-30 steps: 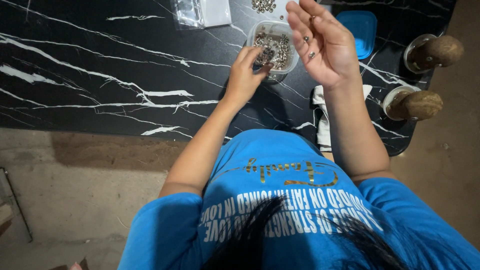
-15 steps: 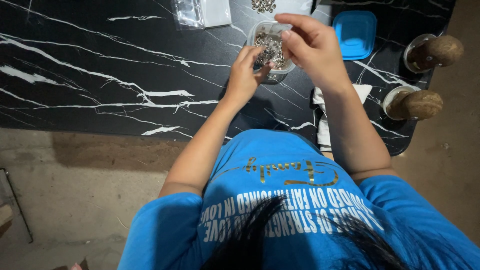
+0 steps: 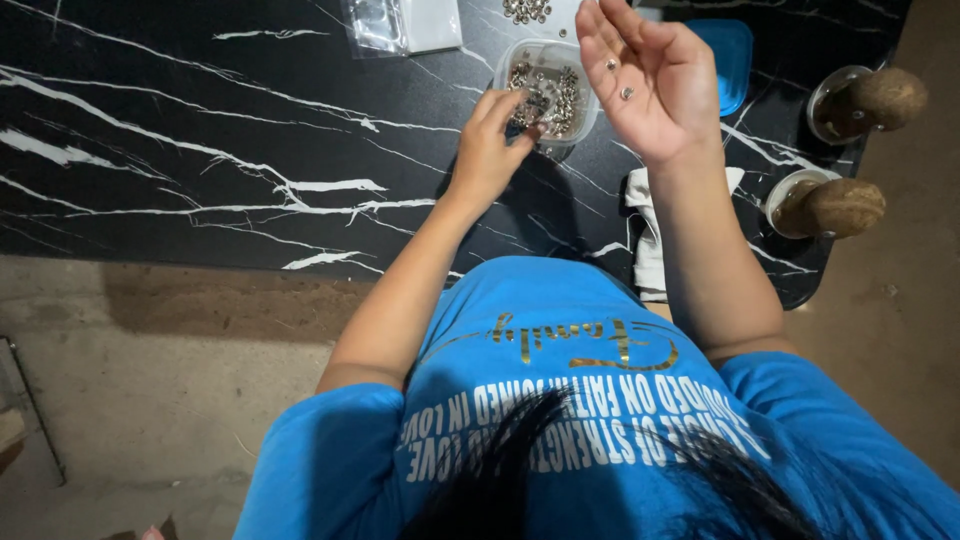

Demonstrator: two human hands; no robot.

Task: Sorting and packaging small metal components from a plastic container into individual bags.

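Surface (image 3: 200, 120) of black stone with white veins fills the upper part of the head view, and everything in use sits along its far right stretch. Largest among the small things there is a clear plastic container (image 3: 553, 92), squarish with rounded corners, holding a heap of little metal beads or studs. Just beyond it lies a loose pile of the same metal pieces (image 3: 527, 10), and to its left, a clear plastic bag (image 3: 400, 22). A blue lid (image 3: 732, 62) lies flat to the right of the container, partly behind the raised hand. Further right stand two round jars (image 3: 850, 105) with rounded brown tops, and a white folded cloth (image 3: 650, 235) lies near the surface's edge.

The left hand (image 3: 492, 148) reaches forward to the container's near-left corner, fingers bent and dipping over the rim among the pieces; whether it pinches one cannot be told. The right hand (image 3: 650, 85) is held up above the surface just right of the container, palm open and turned upward, fingers spread loosely, with two small metal pieces (image 3: 619, 80) resting on the palm. The container thus lies directly ahead of the left hand and just left of and below the right palm; the left hand is the nearer one, touching it.
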